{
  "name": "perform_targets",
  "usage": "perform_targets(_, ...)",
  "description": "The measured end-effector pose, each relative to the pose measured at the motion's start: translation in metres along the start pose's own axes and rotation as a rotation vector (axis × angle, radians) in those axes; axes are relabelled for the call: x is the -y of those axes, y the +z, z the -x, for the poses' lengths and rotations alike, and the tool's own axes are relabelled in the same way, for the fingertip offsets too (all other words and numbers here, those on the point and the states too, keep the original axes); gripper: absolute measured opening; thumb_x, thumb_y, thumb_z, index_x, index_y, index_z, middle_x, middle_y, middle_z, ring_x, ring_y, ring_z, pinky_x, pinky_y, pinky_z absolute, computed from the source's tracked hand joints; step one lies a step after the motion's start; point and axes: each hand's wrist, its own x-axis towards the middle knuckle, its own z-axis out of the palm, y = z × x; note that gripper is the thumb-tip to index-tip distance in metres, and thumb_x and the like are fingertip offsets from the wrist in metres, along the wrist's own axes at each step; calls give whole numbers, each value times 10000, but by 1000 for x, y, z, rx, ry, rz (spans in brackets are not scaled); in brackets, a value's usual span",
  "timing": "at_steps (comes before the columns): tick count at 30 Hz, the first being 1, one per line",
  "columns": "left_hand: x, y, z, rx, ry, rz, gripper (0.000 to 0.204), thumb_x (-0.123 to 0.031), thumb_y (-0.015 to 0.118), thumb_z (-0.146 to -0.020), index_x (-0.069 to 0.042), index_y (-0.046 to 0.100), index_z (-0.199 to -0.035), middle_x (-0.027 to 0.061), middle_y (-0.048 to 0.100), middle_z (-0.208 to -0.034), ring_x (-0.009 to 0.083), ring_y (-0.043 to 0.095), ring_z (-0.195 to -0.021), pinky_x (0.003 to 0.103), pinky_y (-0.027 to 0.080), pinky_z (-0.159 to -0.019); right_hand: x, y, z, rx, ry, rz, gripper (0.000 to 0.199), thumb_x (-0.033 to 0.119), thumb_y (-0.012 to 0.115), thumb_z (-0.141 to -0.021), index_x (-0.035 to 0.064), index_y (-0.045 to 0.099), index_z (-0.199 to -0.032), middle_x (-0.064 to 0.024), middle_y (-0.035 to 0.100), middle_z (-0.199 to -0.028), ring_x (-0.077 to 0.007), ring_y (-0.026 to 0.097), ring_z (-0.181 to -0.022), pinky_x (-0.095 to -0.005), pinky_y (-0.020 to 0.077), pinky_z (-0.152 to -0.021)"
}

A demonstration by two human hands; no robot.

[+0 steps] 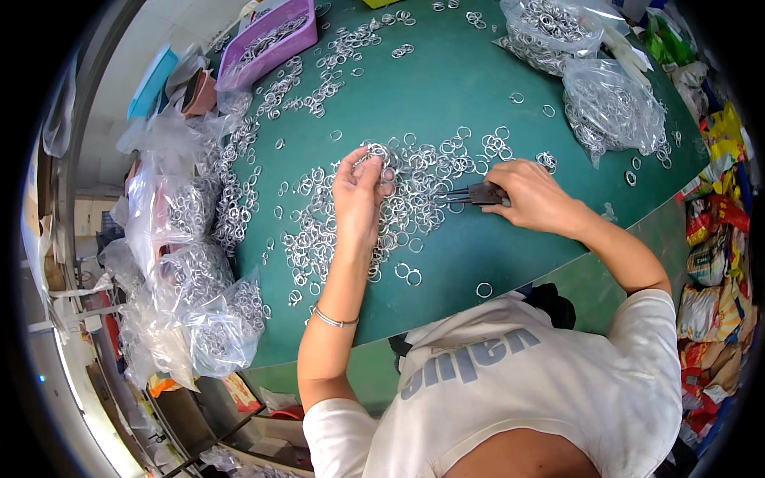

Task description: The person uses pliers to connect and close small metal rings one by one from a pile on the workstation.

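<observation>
My left hand [358, 191] is closed around a small bunch of silver metal rings [386, 159] above the middle of a loose pile. My right hand [532, 196] grips a dark tool with thin straight prongs [480, 193]; the part inside my palm is hidden. Its prongs point left, toward the right edge of the ring pile [319, 247], and I cannot tell whether they touch any ring. The pile spreads across the green table [446, 88] under and around my left hand.
A purple bin [275, 49] of rings stands at the far left. Clear bags of rings [195, 271] line the left edge, with more bags [612, 111] at the far right. Scattered single rings [484, 290] lie about the table. Colourful packages [709, 263] are stacked beyond the right edge.
</observation>
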Motion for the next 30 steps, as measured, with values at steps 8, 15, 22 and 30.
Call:
perform_targets(8,-3,-12,11,14,126,-242,326,-35,565,-837,-34,504,-1158,1,541,-868,71,505,-751,204,428,-670,-8,11,-3,-65,66,40,138,77,635,-711,-33,570,-762,-161,584,-744,-332,556,-683,-403,428,-647)
perform_targets(15,0,-14,14,153,323,-404,312,98,495,-795,25,540,-1095,51,537,-964,73,512,-815,191,417,-717,-22,-14,-10,36,408,-917,117,137,555,-827,20,552,-834,-49,552,-704,-119,507,-585,-264,374,-514)
perform_targets(22,16,-14,13,145,431,-458,326,88,454,-807,-1,556,-1105,153,462,-1273,217,459,-1167,289,391,-943,-8,-13,-10,97,443,-1552,101,100,542,-851,6,531,-886,-167,593,-845,-159,551,-603,-251,425,-540)
perform_targets(30,-9,18,60,84,673,-1186,379,-2,603,-770,-35,519,-1138,162,518,-1157,284,572,-973,357,462,-776,5,-7,-12,143,380,-1585,99,79,536,-851,-10,544,-891,-143,597,-898,-168,552,-673,-278,452,-599)
